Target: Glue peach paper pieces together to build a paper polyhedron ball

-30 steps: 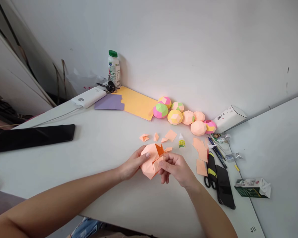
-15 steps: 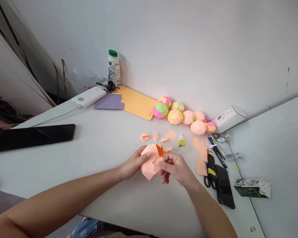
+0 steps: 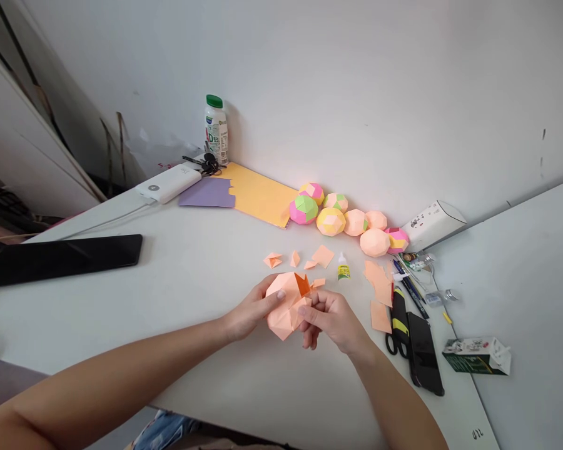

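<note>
Head view: pale wall (image 3: pixel 356 94) backs white table (image 3: pixel 192 269) beneath paper ball (image 3: pixel 281 315).

**Count: nine paper balls**

Got eight paper balls (image 3: pixel 331 221) in far row, plus one held ball (image 3: pixel 280 322) between one left hand (image 3: pixel 249 314) and one right hand (image 3: pixel 334 317). Seeing three small folded pieces (image 3: pixel 273 260), one paper square (image 3: pixel 323 256), one glue bottle (image 3: pixel 343 270). Far left: one yellow card (image 3: pixel 263 194), one purple card (image 3: pixel 206 194), one power bank (image 3: pixel 171 183), one green-capped bottle (image 3: pixel 216 128). Right: one phone (image 3: pixel 425 356), one carton (image 3: pixel 477 356).
</note>
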`<state>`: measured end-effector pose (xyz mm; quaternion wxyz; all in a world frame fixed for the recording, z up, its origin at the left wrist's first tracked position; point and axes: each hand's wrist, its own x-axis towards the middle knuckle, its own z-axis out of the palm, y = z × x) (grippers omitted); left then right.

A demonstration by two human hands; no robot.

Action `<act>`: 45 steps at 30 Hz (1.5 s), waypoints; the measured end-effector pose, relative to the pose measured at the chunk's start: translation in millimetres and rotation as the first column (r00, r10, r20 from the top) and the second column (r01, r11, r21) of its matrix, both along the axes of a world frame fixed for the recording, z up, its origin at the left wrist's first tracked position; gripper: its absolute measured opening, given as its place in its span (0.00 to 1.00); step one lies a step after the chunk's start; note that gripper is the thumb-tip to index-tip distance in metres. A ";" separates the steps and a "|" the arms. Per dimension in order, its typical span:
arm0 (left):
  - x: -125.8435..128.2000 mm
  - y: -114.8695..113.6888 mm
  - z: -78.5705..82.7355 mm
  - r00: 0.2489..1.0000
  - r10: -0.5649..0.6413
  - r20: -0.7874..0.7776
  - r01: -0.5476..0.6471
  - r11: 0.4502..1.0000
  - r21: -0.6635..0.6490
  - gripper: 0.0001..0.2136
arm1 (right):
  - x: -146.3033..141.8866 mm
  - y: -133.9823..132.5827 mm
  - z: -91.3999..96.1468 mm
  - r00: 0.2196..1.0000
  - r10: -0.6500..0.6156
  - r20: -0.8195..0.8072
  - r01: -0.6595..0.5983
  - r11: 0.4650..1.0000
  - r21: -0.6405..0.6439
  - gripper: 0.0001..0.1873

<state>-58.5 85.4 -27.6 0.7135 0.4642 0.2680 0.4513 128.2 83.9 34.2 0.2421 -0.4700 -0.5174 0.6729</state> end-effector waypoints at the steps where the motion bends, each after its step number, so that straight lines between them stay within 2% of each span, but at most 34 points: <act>1: -0.2 -0.2 -0.7 1.000 -0.005 0.000 0.005 1.000 -0.010 0.24 | 0.0 0.1 -0.1 1.000 0.003 0.000 -0.003 1.000 -0.004 0.15; 13: -1.3 -4.4 0.3 0.995 0.101 -0.008 -0.101 0.994 0.044 0.31 | 0.5 -1.5 -1.5 1.000 0.026 -0.015 -0.027 0.998 -0.049 0.16; 19: -1.3 -5.7 -2.5 0.993 0.114 0.025 -0.115 0.991 0.062 0.31 | -0.3 -3.6 -1.5 0.999 0.035 -0.017 -0.036 0.999 -0.036 0.15; 32: -0.4 -7.2 0.9 0.995 0.053 0.090 -0.053 0.999 0.002 0.32 | -4.0 -11.6 3.8 1.000 0.011 -0.020 -0.008 0.992 0.127 0.14; 45: 0.5 -6.6 0.1 0.988 0.028 0.155 -0.033 0.999 0.025 0.30 | -5.0 -14.4 -0.7 1.000 0.007 -0.022 -0.001 0.967 0.253 0.11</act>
